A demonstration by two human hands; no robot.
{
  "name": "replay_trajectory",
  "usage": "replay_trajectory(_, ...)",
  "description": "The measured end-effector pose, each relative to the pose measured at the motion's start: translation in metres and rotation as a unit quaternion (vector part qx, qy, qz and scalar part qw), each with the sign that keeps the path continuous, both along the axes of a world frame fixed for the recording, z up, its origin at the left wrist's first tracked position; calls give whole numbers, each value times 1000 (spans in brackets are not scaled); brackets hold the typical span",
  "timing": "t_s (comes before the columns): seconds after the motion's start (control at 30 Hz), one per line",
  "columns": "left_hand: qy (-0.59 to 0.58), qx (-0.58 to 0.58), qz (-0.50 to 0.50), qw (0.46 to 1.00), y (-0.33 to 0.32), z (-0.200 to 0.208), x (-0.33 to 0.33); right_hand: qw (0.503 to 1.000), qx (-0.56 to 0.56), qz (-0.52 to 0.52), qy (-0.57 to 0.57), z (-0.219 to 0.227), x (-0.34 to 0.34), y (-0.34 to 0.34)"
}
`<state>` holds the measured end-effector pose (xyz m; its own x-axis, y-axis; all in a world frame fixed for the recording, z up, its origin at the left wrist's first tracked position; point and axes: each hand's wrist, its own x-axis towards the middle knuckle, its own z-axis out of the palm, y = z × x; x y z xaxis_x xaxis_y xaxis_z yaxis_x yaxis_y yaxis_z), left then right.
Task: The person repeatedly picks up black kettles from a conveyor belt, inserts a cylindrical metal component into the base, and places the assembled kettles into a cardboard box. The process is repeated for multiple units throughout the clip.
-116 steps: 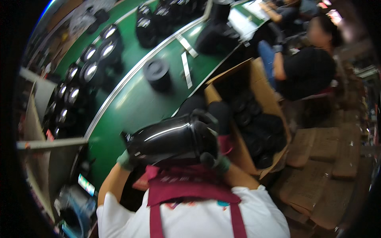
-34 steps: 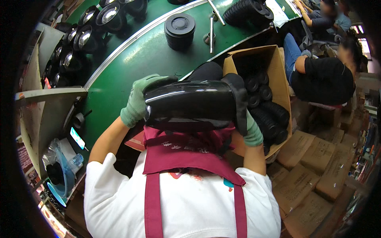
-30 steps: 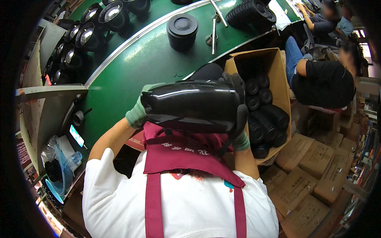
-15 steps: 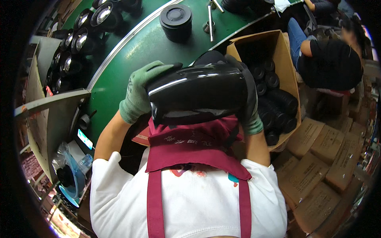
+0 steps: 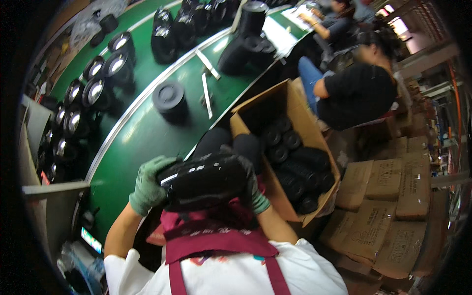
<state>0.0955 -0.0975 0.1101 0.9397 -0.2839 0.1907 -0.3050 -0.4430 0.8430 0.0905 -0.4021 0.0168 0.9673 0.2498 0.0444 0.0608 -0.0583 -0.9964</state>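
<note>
Swung since half a second ago: my view, bringing more of the counter [image 5: 140,142] beyond the open carton [image 5: 306,120] into sight; the glossy black shell [image 5: 206,184] now shows shorter and keeps its place between my gloves. Shell lies sideways, left of the carton and near it, above my apron [image 5: 221,248]. Left hand [image 5: 149,184] curls round its far end from the carton, right hand [image 5: 252,186] closes over the nearer end; grip firm on both sides, no gap seen, though most fingertips are hidden. Two-ended hold probably steadies a smooth, wide piece that one hand might let slip. Inside the carton, black round parts [image 5: 300,179] lie packed together, likely to save room. Left of the carton, farther out, a lidded black stack [image 5: 169,101] stands upright, presumably to keep its footprint small; a metal rod [image 5: 207,96] lies between that stack and the carton.
</note>
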Motion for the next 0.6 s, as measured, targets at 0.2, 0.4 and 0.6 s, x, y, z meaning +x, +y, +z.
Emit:
replay_trajectory(0.2, 118, -17, -23, 993, -28, 38, 28, 997, 56, -46, 38, -7, 0, -12)
replay_trajectory(0.4, -26, -93, -54, 994, -58, 57, 10, 997, 21, -78, -21, 14, -4, -9)
replay_trajectory(0.6, -312, 122, -23, 942, -74, 62, -21, 994, 43, -79, -61, 25, 0, -5)
